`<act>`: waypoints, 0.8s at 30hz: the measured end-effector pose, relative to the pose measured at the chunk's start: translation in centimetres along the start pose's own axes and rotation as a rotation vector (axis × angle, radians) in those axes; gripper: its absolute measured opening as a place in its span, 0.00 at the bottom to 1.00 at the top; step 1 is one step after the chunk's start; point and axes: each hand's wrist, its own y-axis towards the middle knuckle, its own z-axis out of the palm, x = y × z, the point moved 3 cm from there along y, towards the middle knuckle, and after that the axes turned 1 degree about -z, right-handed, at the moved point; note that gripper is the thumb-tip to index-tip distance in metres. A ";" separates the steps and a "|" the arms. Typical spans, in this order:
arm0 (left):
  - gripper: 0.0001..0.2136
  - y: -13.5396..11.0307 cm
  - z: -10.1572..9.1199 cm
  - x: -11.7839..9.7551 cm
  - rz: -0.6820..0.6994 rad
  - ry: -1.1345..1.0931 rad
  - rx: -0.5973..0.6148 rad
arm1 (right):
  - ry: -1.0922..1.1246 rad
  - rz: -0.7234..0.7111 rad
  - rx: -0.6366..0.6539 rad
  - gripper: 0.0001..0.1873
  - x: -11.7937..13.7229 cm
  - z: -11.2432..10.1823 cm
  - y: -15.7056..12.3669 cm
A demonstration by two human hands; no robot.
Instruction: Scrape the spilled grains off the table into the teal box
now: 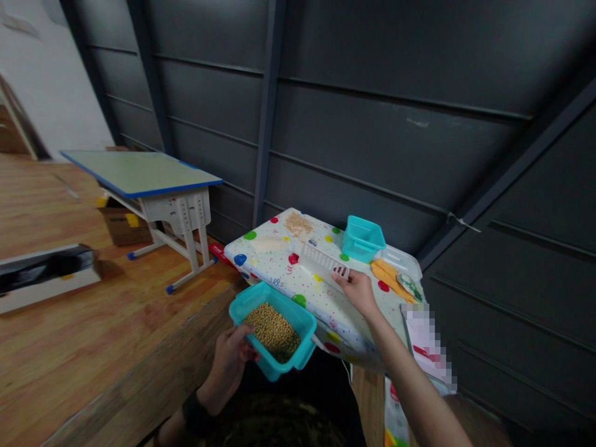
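My left hand grips the near left rim of a turquoise plastic bin, held just off the table's front edge. Inside the bin lies a heap of soybeans, with some green beans at the near end. Over the table, my right hand is closed on the right end of a white slotted plastic strip, which stands on its long edge or is held close to the tabletop. Beyond the strip are a patch of light-brown grains and a paler patch on the tablecloth.
A second turquoise bin stands at the table's back right, beside a clear lid, an orange cloth and a small round container. A clipboard with paper lies at right. Dark wall panels rise behind; a green-topped desk stands left.
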 end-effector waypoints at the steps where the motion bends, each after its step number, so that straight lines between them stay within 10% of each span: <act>1: 0.14 0.0 0.0 -0.1 -0.003 0.001 -0.013 | 0.010 0.000 0.012 0.32 0.2 0.0 -0.2; 14: 0.14 -0.5 0.4 -0.5 0.010 0.011 -0.015 | 0.082 -0.001 0.048 0.26 4.0 0.9 -8.0; 24: 0.14 -0.2 0.2 -0.3 0.009 -0.006 -0.023 | 0.110 0.018 -0.041 0.25 4.0 -0.4 -6.6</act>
